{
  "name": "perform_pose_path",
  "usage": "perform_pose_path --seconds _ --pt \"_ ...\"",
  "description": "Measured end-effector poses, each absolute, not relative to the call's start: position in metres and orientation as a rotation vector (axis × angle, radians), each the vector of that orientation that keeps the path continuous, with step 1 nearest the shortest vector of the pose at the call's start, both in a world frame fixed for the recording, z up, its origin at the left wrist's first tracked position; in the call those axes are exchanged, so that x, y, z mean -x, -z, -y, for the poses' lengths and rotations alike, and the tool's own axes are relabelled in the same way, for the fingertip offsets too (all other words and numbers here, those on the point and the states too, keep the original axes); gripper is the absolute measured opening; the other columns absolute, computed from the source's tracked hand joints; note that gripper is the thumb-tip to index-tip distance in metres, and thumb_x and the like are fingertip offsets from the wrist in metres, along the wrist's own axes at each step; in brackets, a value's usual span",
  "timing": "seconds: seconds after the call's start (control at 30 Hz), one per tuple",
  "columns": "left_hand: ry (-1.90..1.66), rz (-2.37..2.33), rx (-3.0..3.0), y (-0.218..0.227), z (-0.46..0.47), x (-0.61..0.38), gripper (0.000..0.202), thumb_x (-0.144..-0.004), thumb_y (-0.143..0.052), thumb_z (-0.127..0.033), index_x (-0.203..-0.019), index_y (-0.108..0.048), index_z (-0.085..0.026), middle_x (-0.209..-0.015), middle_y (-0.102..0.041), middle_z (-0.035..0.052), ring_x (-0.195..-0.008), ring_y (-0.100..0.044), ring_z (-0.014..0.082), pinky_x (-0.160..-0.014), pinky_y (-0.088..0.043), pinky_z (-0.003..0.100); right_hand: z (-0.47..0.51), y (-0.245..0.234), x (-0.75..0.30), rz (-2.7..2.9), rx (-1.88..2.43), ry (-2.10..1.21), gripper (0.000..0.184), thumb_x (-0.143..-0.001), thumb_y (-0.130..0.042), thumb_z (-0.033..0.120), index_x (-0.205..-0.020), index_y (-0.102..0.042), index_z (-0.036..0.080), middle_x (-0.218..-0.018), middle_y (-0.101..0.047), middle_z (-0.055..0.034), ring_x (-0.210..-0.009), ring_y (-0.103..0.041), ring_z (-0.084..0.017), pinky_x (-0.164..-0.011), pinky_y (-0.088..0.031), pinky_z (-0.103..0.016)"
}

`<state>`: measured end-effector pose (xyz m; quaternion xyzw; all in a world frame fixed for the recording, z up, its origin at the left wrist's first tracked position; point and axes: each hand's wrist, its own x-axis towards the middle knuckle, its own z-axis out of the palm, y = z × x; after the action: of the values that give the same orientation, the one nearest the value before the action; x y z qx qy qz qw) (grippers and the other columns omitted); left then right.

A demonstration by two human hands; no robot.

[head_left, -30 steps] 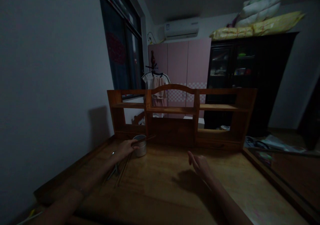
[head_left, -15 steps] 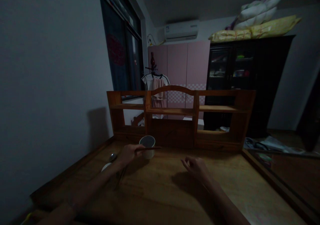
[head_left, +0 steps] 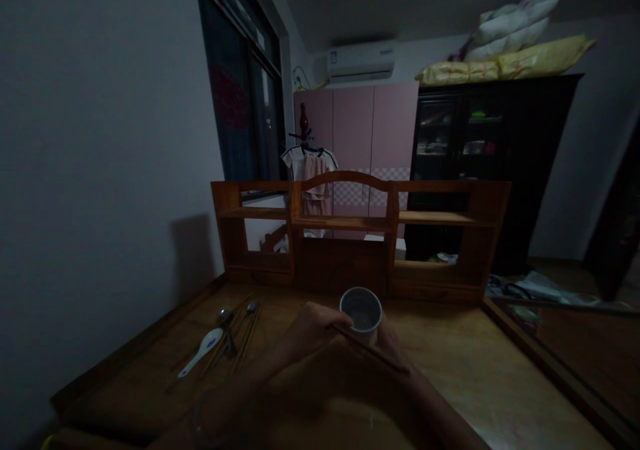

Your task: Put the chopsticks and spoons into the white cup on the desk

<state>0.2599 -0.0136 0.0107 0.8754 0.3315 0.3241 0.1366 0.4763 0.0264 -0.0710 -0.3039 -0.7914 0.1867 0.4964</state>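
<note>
A pale round cup [head_left: 369,335] with a grey inside is tilted toward me over the middle of the desk. My left hand [head_left: 317,329] is closed on a thin brown stick, seemingly a chopstick [head_left: 373,351], which points right across the front of the cup. The fingertips of that hand also meet the cup's left rim. On the cup's other side, my right hand [head_left: 391,349] is closed around its lower right wall; the fingers are mostly hidden. Left of my hands lie a white spoon [head_left: 203,351], metal spoons [head_left: 253,308] and several chopsticks [head_left: 245,340].
The wooden desktop [head_left: 295,403] has a raised edge along the left wall and another on the right [head_left: 540,363]. A wooden shelf unit [head_left: 345,263] stands across the back. Behind it are a pink wardrobe [head_left: 353,123] and a dark cabinet [head_left: 520,150].
My left hand and the cup have moved right, toward my right hand, which has taken hold of the cup. The chopstick now slants down to the right. The spoons and chopsticks at left are uncovered.
</note>
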Motion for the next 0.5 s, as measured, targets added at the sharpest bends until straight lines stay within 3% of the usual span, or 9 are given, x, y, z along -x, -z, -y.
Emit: perform_pose_path --seconds 0.07,0.17,0.23,0.3,0.4,0.5 --pt "-1.010 -0.944 -2.324 -0.013 0.010 -0.264 0.020 -0.083 -0.064 -0.034 -0.094 -0.072 -0.019 -0.087 -0.071 0.0036 -0.077 -0.064 0.0174 -0.070 -0.044 0.024 -0.031 0.074 -0.476 1.886 0.752 -0.438 0.065 -0.075 -0.070 0.035 -0.133 -0.043 0.019 -0.120 -0.056 -0.0122 -0.105 -0.057 -0.029 -0.088 -0.050 -0.040" --pt "-1.217 -0.900 -1.904 -0.013 -0.006 -0.260 0.045 -0.071 -0.072 -0.050 -0.099 -0.070 -0.015 -0.060 -0.055 -0.0025 -0.051 -0.045 0.0087 -0.049 -0.034 0.019 -0.037 0.075 -0.476 1.867 0.719 -0.339 0.069 -0.073 -0.073 0.033 -0.133 -0.040 0.020 -0.126 -0.051 -0.0133 -0.112 -0.053 -0.030 -0.094 -0.046 -0.044" --pt "-1.325 -0.801 -1.641 -0.007 -0.022 -0.254 0.059 -0.073 -0.066 -0.060 -0.111 -0.063 -0.014 -0.053 -0.036 -0.0077 -0.043 -0.028 0.0053 -0.041 -0.023 0.018 -0.039 0.075 -0.477 1.900 0.687 -0.279 0.075 -0.072 -0.074 0.031 -0.136 -0.036 0.020 -0.132 -0.046 -0.0141 -0.119 -0.048 -0.030 -0.101 -0.041 -0.046" --pt "-1.367 -0.711 -1.397 0.003 -0.040 -0.248 0.063 -0.080 -0.054 -0.065 -0.118 -0.058 -0.015 -0.055 -0.028 -0.0087 -0.042 -0.020 0.0044 -0.039 -0.017 0.017 -0.039 0.073 -0.478 1.941 0.676 -0.255 0.080 -0.073 -0.073 0.029 -0.140 -0.030 0.020 -0.138 -0.039 -0.0148 -0.125 -0.042 -0.030 -0.105 -0.037 -0.046" --pt "-1.308 -0.655 -1.061 0.025 -0.065 -0.243 0.061 -0.087 -0.040 -0.066 -0.120 -0.055 -0.017 -0.065 -0.040 -0.0048 -0.042 -0.021 0.0030 -0.038 -0.014 0.016 -0.040 0.071 -0.478 1.962 0.669 -0.236 0.074 -0.077 -0.069 0.023 -0.140 -0.031 0.021 -0.143 -0.033 -0.0142 -0.131 -0.035 -0.029 -0.108 -0.034 -0.045" --pt "-1.281 -0.666 -0.829 0.049 -0.085 -0.244 0.047 -0.091 -0.045 -0.051 -0.119 -0.055 -0.015 -0.075 -0.050 -0.0001 -0.041 -0.028 0.0022 -0.037 -0.016 0.015 -0.042 0.070 -0.476 1.931 0.686 -0.213 0.064 -0.075 -0.069 0.019 -0.132 -0.040 0.020 -0.138 -0.037 -0.0143 -0.128 -0.039 -0.028 -0.105 -0.039 -0.043"
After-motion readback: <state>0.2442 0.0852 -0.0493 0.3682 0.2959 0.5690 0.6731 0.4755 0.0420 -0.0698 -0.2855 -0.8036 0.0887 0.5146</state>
